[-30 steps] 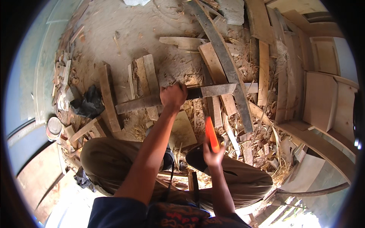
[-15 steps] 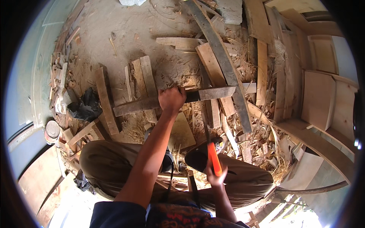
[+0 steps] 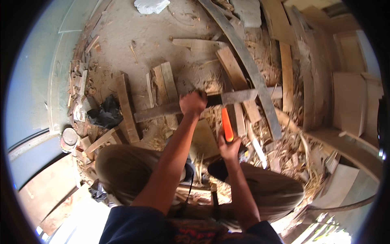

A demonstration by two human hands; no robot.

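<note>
In the head view, the left hand (image 3: pixel 193 102) is closed over a dark wooden plank (image 3: pixel 239 96), knuckles up, pressing near its middle. The plank lies crosswise in front of the person, over several shorter lengths of timber; its right end meets a long, dark board (image 3: pixel 246 61) that slants down across the scene, and whether it runs underneath cannot be told. The right hand (image 3: pixel 228 147), fingers wrapped around, grips an orange tool handle (image 3: pixel 227 126) that points up toward the plank, just right of the left hand; the blade is hard to make out. A squarish piece of board (image 3: pixel 204 138) lies between the two forearms, near the feet. Wood shavings (image 3: pixel 284 152) and offcuts are strewn to the right. On the left, a crumpled black plastic bag (image 3: pixel 106 113) rests beside an upright-lying timber (image 3: pixel 128 107), with a round can (image 3: pixel 69 139) below it, near the wall.
</note>
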